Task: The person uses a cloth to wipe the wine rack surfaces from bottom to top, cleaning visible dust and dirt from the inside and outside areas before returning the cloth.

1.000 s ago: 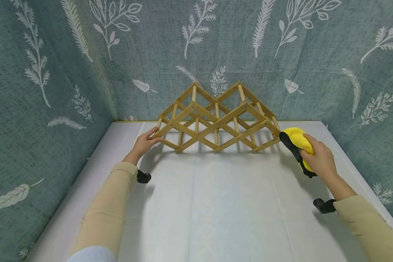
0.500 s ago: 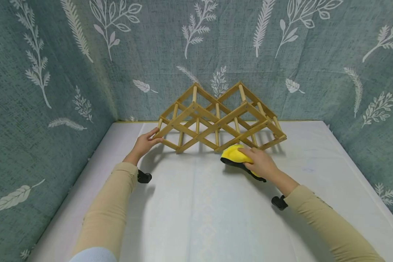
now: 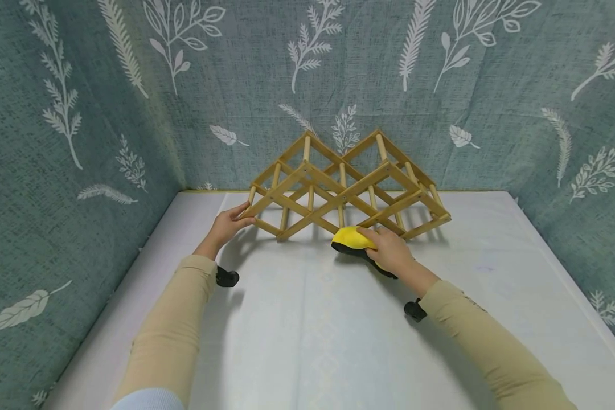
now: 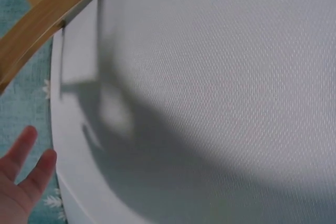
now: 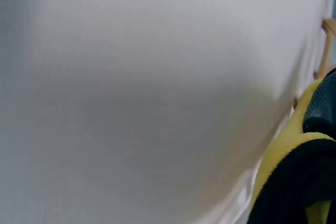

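Note:
A folding wooden wine rack (image 3: 343,202) with criss-cross slats and round dowels stands spread in zigzag shape near the back wall. My left hand (image 3: 228,224) holds its left end, thumb and forefinger either side of the corner; in the left wrist view two straight fingers (image 4: 39,174) show below the rack's slat (image 4: 44,17). With my right hand (image 3: 392,250) I grip a soft yellow cloth (image 3: 351,236) with black edging, bunched low at the front of the rack's middle. The cloth (image 5: 286,142) fills the right side of the right wrist view, hiding the fingers.
A white cover (image 3: 307,341) lies over the tabletop. Teal fabric (image 3: 225,102) with white leaf prints walls in the back and both sides. Black camera mounts (image 3: 228,277) stick out at both wrists.
My right hand has swept the cloth leftward from the rack's right end to the front of its middle, slowing lately. The left hand and the rack hold their place.

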`<state>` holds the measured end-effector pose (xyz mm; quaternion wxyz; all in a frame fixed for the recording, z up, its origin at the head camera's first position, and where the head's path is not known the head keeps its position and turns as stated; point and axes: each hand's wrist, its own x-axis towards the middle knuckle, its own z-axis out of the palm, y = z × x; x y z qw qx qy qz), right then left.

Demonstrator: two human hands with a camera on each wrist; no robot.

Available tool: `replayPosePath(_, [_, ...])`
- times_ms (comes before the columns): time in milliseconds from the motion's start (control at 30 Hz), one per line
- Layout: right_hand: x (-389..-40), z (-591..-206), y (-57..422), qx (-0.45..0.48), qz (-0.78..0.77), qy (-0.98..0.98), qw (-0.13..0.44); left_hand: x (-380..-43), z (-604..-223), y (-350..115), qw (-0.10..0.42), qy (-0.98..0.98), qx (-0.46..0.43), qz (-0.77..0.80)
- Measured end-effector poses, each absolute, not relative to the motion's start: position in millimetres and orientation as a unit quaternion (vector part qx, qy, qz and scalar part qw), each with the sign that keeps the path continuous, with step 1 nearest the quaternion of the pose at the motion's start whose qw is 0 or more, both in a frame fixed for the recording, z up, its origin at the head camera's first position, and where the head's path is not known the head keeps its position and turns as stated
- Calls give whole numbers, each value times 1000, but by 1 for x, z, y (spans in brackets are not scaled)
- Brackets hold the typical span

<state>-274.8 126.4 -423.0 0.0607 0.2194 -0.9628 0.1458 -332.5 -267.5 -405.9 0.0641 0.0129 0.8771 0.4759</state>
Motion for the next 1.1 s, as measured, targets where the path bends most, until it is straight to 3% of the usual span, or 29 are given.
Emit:
replayPosePath(533, [-261, -371, 207, 124, 249, -935, 218, -334, -407, -267, 57, 871, 15, 488])
replayPosePath(800, [-253, -349, 227, 97, 307, -883, 342, -333, -408, -267, 48, 868, 15, 494])
replayPosePath(933, [-249, -357, 212, 151, 294, -882, 335, -333, -409, -266, 46, 869, 17, 492])
replayPosePath(1100, [-249, -380, 176, 235, 244, -902, 268, -333, -410, -266, 51, 870, 17, 491])
